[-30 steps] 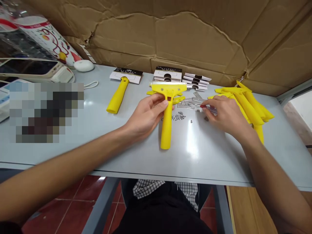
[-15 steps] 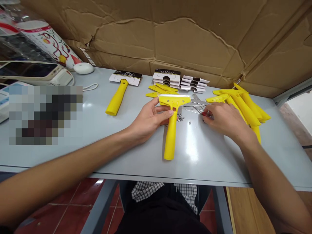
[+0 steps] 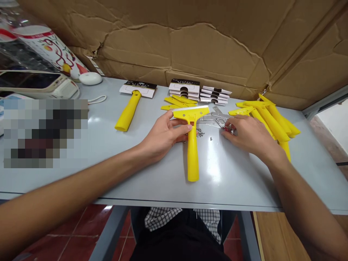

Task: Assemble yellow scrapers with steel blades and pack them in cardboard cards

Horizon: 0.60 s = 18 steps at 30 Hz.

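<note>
My left hand (image 3: 165, 136) is closed on a yellow scraper (image 3: 193, 156). Its wide head, with a pale strip along the top edge and two screws, points away from me, and the handle hangs toward me. My right hand (image 3: 244, 132) is curled with fingers together around a small red-handled tool (image 3: 226, 129), mostly hidden by the fingers. Just left of those fingertips lie thin metal strips (image 3: 216, 117). Small screws (image 3: 200, 132) are heaped behind the scraper handle, and a single screw (image 3: 211, 139) lies apart.
Several yellow scraper handles (image 3: 281, 125) are piled at the right. Flat yellow pieces (image 3: 181, 100) lie before stacked cards (image 3: 184, 86). Another yellow scraper (image 3: 129, 110) with a card stands at the left. Cardboard (image 3: 174, 47) walls the back. A phone (image 3: 29, 80) and a white mouse-like object (image 3: 90, 78) sit far left.
The scraper's head has tilted slightly, its right end higher, and the handle's lower end has swung right. My right hand has shifted slightly left, still closed by the metal strips.
</note>
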Tool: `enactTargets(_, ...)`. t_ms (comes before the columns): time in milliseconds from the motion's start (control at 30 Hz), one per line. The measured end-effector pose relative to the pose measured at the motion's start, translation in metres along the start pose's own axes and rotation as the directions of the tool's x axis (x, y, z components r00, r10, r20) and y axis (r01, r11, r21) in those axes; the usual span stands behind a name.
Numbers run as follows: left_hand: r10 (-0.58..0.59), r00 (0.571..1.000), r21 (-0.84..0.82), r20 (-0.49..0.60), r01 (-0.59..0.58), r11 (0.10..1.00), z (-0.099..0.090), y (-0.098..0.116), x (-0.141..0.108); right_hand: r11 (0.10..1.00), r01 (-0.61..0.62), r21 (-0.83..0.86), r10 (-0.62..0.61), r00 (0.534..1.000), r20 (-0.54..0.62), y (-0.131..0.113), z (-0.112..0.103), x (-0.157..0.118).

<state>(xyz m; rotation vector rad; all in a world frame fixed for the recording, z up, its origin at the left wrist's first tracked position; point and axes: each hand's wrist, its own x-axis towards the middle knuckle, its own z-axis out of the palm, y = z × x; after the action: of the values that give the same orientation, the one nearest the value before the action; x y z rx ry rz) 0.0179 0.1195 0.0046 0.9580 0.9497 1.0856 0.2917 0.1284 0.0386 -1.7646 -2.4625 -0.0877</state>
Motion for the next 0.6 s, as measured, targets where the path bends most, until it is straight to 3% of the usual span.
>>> enactTargets(33,0.007,1.0,0.008,-0.008,-0.007,1.0,0.0,0.0,0.0,0.999,0.013,0.046,-0.008,0.994,-0.105,-0.004,-0.002,-0.001)
enactTargets(100,0.015,1.0,0.025,-0.015,-0.015,1.0,0.0,-0.001,0.0,0.982,0.071,0.173,-0.007,0.939,-0.343,-0.016,-0.008,-0.005)
enactTargets(167,0.017,1.0,0.035,-0.01,-0.016,0.999,0.0,-0.002,0.0,0.931,0.151,0.333,0.006,0.905,-0.426,-0.032,-0.012,-0.01)
enactTargets(233,0.028,1.0,0.03,0.0,-0.028,0.999,-0.001,-0.001,0.001,0.853,0.161,0.496,0.005,0.949,-0.316,-0.047,-0.011,-0.014)
enactTargets(300,0.045,0.999,0.016,0.007,-0.045,0.999,-0.001,-0.001,0.001,0.785,0.045,0.618,0.023,0.994,-0.102,-0.06,-0.005,-0.017)
enactTargets(400,0.054,0.998,0.002,0.019,-0.054,0.999,0.0,-0.001,-0.001,0.661,-0.138,0.737,0.044,0.988,0.146,-0.073,0.008,-0.019)
enactTargets(467,0.052,0.998,0.007,0.04,-0.052,0.999,0.002,-0.003,-0.003,0.59,-0.197,0.783,0.05,0.977,0.209,-0.077,0.015,-0.02)
enactTargets(600,0.034,0.998,0.072,0.046,-0.038,0.997,0.002,-0.007,-0.004,0.49,-0.24,0.838,0.09,0.97,0.225,-0.081,0.026,-0.021)
